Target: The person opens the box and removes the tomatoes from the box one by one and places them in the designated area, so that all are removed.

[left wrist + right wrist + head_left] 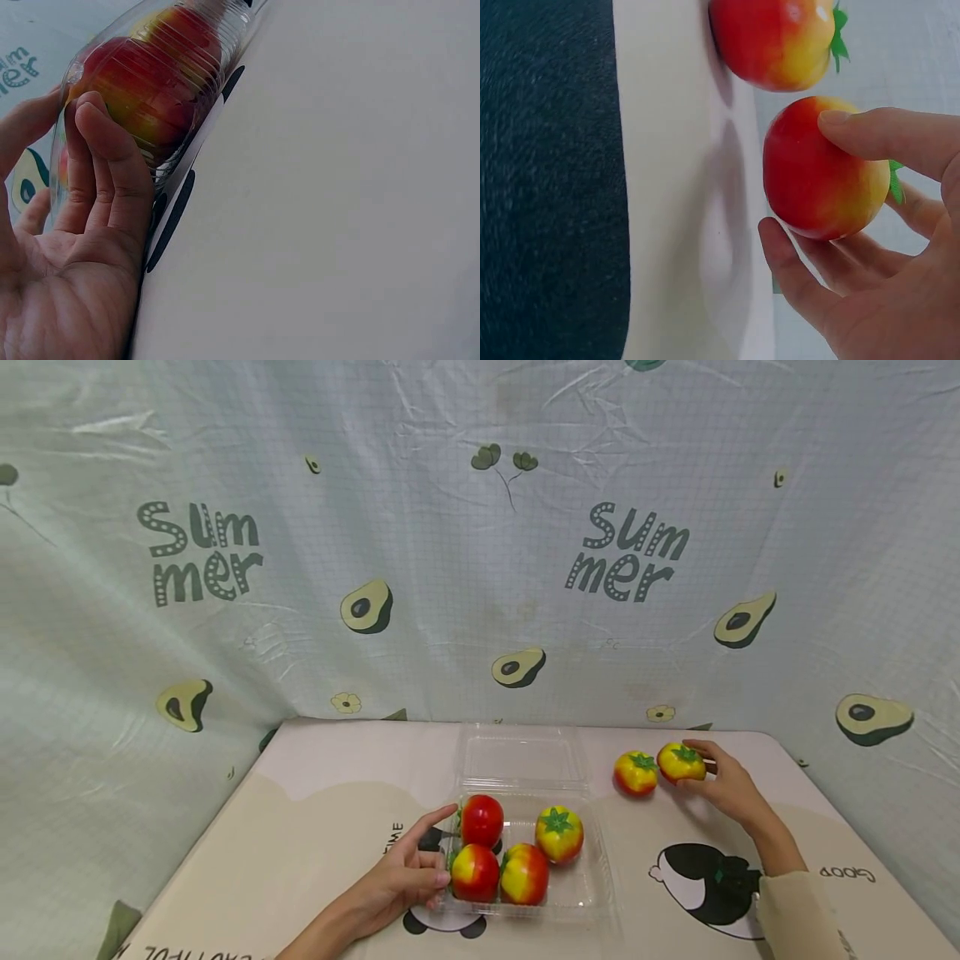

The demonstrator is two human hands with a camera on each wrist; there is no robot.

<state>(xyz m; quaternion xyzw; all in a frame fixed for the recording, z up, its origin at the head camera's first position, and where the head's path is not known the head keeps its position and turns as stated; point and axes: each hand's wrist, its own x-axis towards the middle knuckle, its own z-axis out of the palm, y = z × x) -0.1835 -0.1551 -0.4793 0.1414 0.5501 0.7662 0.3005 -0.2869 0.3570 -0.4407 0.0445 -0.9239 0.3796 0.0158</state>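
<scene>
A clear plastic clamshell box [577, 893] sits with its lid raised or folded back, holding several red-and-yellow toy tomatoes, among them a green-leaved one [559, 835] at the right. My left hand [397, 881] grips the box's left side, thumb at the rim, forefinger stretched along the wall; the left wrist view shows other bent fingers [124, 161] against the plastic. At the far right my right hand [723, 781] holds a toy tomato [817, 176] between thumb and fingers, seemingly just off the table. Beside it stands another toy tomato [635, 774], untouched.
The transparent lid [521, 758] lies behind the box. A printed cloth [450, 527] hangs as a wall along the table's back and sides. The pale table mat [315, 827] carries cartoon drawings and lettering. A dark area [547, 180] lies beyond the table edge.
</scene>
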